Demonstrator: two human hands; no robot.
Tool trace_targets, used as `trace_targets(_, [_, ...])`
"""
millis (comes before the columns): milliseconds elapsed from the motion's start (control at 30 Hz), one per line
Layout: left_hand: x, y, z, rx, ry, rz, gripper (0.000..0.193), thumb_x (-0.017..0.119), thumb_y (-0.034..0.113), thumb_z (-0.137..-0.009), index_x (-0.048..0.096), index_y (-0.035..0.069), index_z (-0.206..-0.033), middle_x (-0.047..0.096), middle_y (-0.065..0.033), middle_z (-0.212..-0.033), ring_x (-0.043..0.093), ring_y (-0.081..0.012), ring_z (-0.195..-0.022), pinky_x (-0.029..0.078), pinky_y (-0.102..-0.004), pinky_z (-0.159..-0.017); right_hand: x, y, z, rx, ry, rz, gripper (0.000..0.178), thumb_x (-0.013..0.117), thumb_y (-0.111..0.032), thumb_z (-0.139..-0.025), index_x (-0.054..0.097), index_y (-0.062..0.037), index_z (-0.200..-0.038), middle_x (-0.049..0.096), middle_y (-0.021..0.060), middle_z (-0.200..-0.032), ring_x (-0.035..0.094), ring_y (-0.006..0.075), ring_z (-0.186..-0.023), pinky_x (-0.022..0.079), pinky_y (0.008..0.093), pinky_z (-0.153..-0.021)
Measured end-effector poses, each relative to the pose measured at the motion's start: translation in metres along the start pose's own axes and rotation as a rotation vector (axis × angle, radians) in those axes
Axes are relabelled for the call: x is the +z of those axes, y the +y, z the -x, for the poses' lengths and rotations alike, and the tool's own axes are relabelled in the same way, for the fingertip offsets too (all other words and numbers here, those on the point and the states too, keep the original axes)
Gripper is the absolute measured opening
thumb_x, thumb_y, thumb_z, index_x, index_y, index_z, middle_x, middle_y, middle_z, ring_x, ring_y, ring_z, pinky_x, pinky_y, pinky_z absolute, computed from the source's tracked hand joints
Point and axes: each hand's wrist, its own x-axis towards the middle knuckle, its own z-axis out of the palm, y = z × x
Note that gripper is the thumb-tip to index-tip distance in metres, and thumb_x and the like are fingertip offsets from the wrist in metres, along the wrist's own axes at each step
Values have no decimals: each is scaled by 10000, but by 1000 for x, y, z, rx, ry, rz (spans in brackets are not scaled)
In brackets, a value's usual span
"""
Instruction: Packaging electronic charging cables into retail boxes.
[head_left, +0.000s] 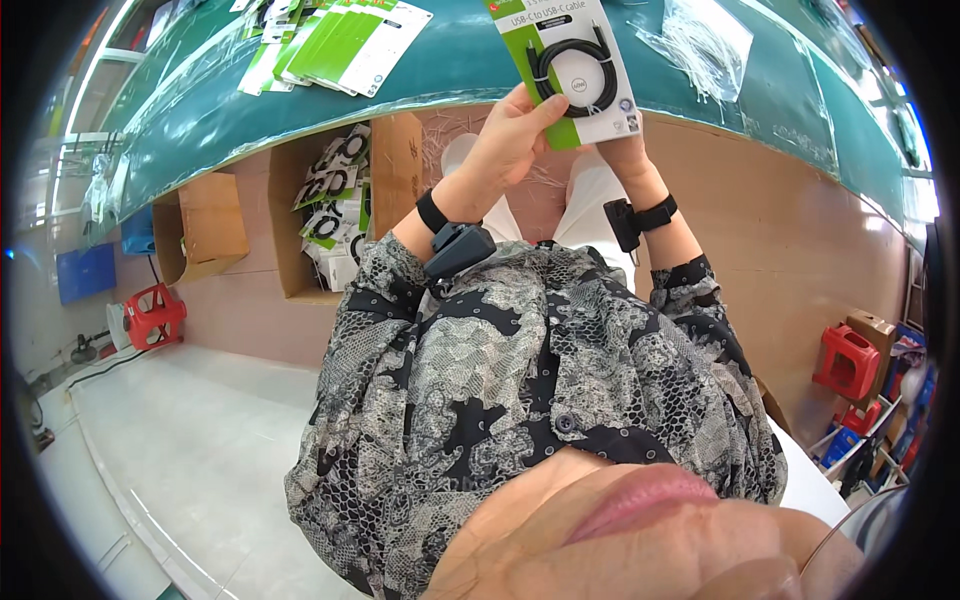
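A green and white cable card [516,62] is held up at the table's near edge. On its front a coiled black cable [577,78] is fixed, with thin light ties around the coil. My left hand [510,135] is closed on the card's lower left side, its thumb lying on the front by the coil. My right hand [628,155] holds the lower right edge, and the card hides most of its fingers. Farther left, a fanned stack of green and white cards [345,45] lies on the table.
The green-topped table [460,55] runs across the far side. On it, right of the card, lies a clear bag of thin white ties [700,45]. An open cardboard box [395,165] of carded cables stands below. Red stools [155,317] are at both sides.
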Motion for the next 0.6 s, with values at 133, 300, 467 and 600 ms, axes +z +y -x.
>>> trace_targets(133, [-16, 7, -6, 81, 84, -215, 304, 530, 103, -953, 482, 27, -1243, 574, -95, -1186, 620, -243, -1032, 590, -454, -813, -21, -8, -32, 409, 39, -190, 272, 594, -87, -880, 591, -16, -1142, 660, 114, -1001, 642, 168, -776, 519, 291, -728])
trace_targets(300, [-27, 4, -4, 55, 126, -351, 276, 563, 66, -925, 525, 15, -1194, 612, -76, -1125, 620, -175, -975, 566, -341, -790, -26, -29, -71, 669, -114, -940, 440, 457, -372, -995, 543, -16, -1239, 600, 77, -1123, 554, 141, -1028, 465, 290, -858])
trace_targets(467, [-28, -1, -3, 181, 185, -444, 197, 618, 44, -874, 582, 20, -1067, 619, 0, -941, 557, -65, -832, 483, -221, -722, -5, -19, -72, 609, -206, -974, 405, 499, -317, -982, 528, 3, -1230, 606, 70, -1145, 564, 194, -1056, 476, 331, -892])
trace_targets(600, [-35, 10, 6, 297, 166, -532, 185, 621, 47, -871, 604, 31, -1054, 620, 5, -934, 554, -60, -847, 469, -217, -740, 1, -33, -63, 774, -241, -1390, 388, 519, -255, -974, 500, 17, -1250, 585, 101, -1191, 566, 201, -1074, 483, 336, -906])
